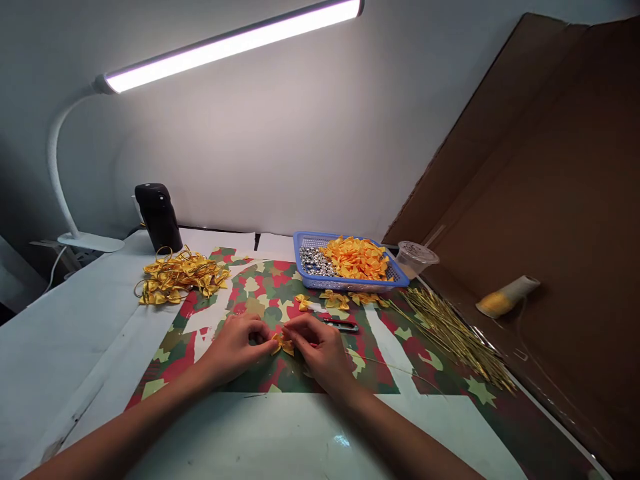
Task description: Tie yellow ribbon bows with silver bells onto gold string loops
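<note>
In the head view, the yellow satin ribbon bow [284,345] is positioned between the two hands, above the camouflage-patterned sheet [250,378] on the tabletop [300,437]. The bow's left side is gripped by the left hand [245,339], with thumb and forefinger brought together and the other fingers curled. The right side is pinched by the right hand [316,341], its fingertips nearly closed; whether anything else is held there cannot be told. A thin gold cord [387,365] is seen trailing to the right from beside the right hand.

The bow is judged to be very light, soft and easily creased; its satin surface may slip under a loose pinch. It should be held near the central gather, where the folds are likely firmest; the loops should not be squeezed flat. The cord is judged springier and should be held close to its working end.

Loose bows [356,259] and silver beads [314,261] are contained in the blue plastic basket [360,288]. The beads are expected to roll if spilled.
</note>
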`<state>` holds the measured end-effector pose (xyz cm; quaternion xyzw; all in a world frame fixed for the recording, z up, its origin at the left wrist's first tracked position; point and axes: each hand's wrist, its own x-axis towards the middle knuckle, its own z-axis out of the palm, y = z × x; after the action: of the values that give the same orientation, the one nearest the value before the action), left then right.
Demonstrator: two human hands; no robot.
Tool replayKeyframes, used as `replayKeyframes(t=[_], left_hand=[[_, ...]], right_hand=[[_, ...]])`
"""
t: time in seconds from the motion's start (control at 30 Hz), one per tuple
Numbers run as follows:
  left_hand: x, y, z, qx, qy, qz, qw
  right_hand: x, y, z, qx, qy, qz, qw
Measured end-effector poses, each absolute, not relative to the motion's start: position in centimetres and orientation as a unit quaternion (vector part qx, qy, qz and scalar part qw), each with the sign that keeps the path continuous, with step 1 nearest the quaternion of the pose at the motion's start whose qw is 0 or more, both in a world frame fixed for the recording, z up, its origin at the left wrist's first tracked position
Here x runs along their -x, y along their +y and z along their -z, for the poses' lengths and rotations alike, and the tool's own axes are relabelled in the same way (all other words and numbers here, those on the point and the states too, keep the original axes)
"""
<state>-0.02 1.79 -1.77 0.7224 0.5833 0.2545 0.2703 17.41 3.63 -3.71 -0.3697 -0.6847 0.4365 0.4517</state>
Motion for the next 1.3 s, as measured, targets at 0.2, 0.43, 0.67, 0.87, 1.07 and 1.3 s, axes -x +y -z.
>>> replayKeyframes(t=[0.2,0.43,0.67,0.87,1.07,1.3], left_hand=[[0.02,1.65,1.66,-0.724,0.579,-0.257,0.275],[0.06,1.77,1.81,-0.719,0.583,-0.255,0.281],[-0.06,1.59,1.39,-0.716,0.587,-0.249,0.284],[0.02,1.63,1.60,-0.722,0.582,-0.250,0.278],[0.03,1.76,1.82,-0.722,0.579,-0.257,0.278],[-0.03,1.60,1.82,-0.724,0.577,-0.261,0.272]], right_hand=[[-17.44,3.61,3.90,0.367,-0.690,-0.427,0.454],[-17.54,3.60,3.90,0.364,-0.697,-0.422,0.452],[-17.48,3.57,4.09,0.369,-0.697,-0.420,0.449],[-17.48,3.58,4.07,0.367,-0.707,-0.410,0.444],[-17.52,3.53,4.10,0.357,-0.735,-0.368,0.443],[-17.63,3.33,4.48,0.330,-0.790,-0.288,0.428]])
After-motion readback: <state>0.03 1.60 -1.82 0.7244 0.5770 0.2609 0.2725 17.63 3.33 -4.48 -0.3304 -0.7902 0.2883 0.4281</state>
